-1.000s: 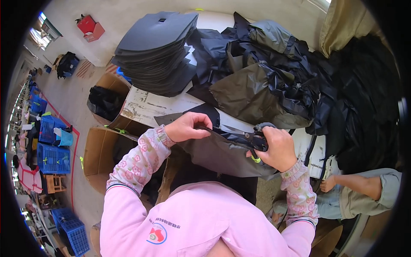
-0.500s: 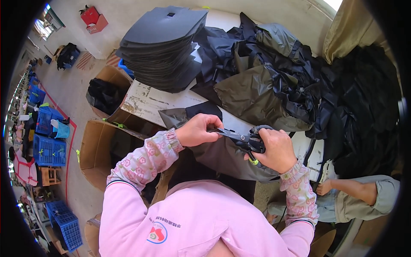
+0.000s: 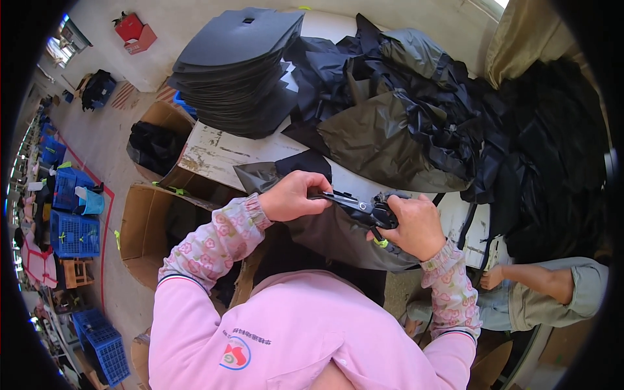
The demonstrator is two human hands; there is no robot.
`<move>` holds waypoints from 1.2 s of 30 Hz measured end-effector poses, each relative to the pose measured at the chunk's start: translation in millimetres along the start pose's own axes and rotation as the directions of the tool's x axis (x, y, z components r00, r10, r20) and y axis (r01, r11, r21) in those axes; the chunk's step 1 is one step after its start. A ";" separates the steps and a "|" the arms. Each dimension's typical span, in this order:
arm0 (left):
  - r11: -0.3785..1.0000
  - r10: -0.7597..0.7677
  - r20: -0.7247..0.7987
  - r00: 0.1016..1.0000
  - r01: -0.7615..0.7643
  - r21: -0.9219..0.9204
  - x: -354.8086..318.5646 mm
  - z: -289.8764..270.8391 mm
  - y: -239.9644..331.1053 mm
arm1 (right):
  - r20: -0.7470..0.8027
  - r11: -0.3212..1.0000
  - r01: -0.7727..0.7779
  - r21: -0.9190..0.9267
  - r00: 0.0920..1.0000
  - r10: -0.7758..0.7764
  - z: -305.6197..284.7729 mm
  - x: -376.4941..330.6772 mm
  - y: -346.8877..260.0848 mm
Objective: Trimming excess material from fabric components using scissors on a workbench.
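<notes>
Table [image 3: 214, 153]: one, white and scuffed; its near edge runs just beyond the hands, and the only bare strip lies beyond the left hand.
Fabric heap [image 3: 416, 110]: one big tangle of black and dark olive cloth, beyond both hands and spreading far to the right, covering most of the table.
Stack of black panels [image 3: 240, 65]: one pile of many flat shaped sheets, too many to count, beyond the left hand, overhanging the table's far left corner.
Cardboard boxes [image 3: 146, 221]: two open ones on the floor left of the left hand, close against the table's edge.
Blue crates [image 3: 71, 231]: at least four, well off to the left on the floor.
Dark cloth piece [image 3: 338, 237]: one, hanging over the table edge between the hands and the body.
Left hand [image 3: 292, 195]: fingers curled, pinching the cloth's upper edge.
Right hand [image 3: 416, 227]: closed around the bunched cloth and a dark strap [image 3: 354, 203] that stretches between the hands.
Another person's forearm [image 3: 539, 283]: one, in a grey sleeve, just right of the right hand.
</notes>
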State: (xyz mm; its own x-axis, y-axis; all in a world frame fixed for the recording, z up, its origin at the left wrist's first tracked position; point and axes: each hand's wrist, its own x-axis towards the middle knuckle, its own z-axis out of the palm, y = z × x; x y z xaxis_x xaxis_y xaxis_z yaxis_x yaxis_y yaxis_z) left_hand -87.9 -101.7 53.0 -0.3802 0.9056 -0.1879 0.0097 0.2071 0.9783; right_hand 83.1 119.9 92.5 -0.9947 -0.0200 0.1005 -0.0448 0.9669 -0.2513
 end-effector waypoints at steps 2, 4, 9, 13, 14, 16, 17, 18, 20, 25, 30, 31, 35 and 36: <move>1.000 0.001 -0.005 1.000 -0.001 -0.008 -2.2 -0.3 -0.2 | 0.016 1.000 0.003 -0.010 1.000 -0.003 2.2 -1.0 -1.0; 1.000 -0.002 0.012 1.000 0.002 0.015 1.3 0.1 -1.0 | 0.034 1.000 -0.016 -0.005 0.999 0.016 5.1 -4.8 2.4; 1.000 0.009 0.031 0.999 -0.009 0.010 3.2 -0.8 -6.7 | 0.065 0.997 -0.078 0.002 0.995 0.078 7.9 -10.3 0.7; 1.000 -0.006 0.027 1.000 0.006 0.012 5.1 -4.2 -6.5 | 0.038 0.937 -0.261 0.233 0.965 0.260 17.3 -23.9 16.5; 1.000 -0.007 0.031 0.999 0.006 0.012 5.7 -6.6 -7.2 | 0.038 0.936 -0.265 0.233 0.964 0.263 13.0 -31.1 20.6; 1.000 -0.004 -0.029 1.000 0.004 -0.006 7.9 -15.5 -10.3 | 0.094 0.866 -0.386 0.317 0.922 0.376 1.4 -50.5 29.9; 0.999 -0.009 -0.046 0.999 0.008 -0.037 9.5 -21.7 -16.3 | 0.093 0.866 -0.386 0.318 0.921 0.377 4.8 -64.6 37.8; 0.998 -0.035 -0.063 0.997 0.032 -0.054 12.6 -25.8 -14.3 | 0.105 0.839 -0.432 0.329 0.900 0.423 13.1 -83.7 47.3; 0.996 -0.045 -0.070 0.997 0.040 -0.077 16.7 -37.3 -16.2 | 0.116 0.808 -0.482 0.339 0.874 0.472 24.1 -108.6 56.6; 0.997 -0.019 -0.125 0.992 0.010 -0.071 20.4 -65.1 -1.8 | 0.132 0.757 -0.509 0.410 0.854 0.503 0.3 -129.7 65.3; 0.994 0.017 -0.168 0.986 -0.034 -0.099 25.0 -88.0 43.6 | 0.067 0.631 -0.451 0.631 0.842 0.535 -43.1 -104.8 59.7; 0.989 0.017 -0.174 0.985 -0.042 -0.142 28.8 -90.4 44.8 | 0.022 0.697 -0.389 0.602 0.881 0.472 -29.9 -101.9 58.1; 0.942 -0.044 -0.225 0.973 -0.034 -0.334 38.8 -87.8 42.8 | 0.013 0.839 -0.464 0.284 0.877 0.481 45.4 -93.8 25.0; 0.943 -0.045 -0.226 0.973 -0.033 -0.331 39.9 -85.3 42.7 | -0.028 0.847 -0.475 0.237 0.869 0.495 73.1 -94.7 23.5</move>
State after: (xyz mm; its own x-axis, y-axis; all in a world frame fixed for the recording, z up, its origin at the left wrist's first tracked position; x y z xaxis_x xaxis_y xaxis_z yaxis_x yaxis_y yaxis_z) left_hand -181.5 -88.4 94.7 -0.5792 0.7884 -0.2071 -0.2843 0.0427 0.9578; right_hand 169.5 125.8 6.7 -0.8836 0.4681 -0.0103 0.4129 0.7685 -0.4888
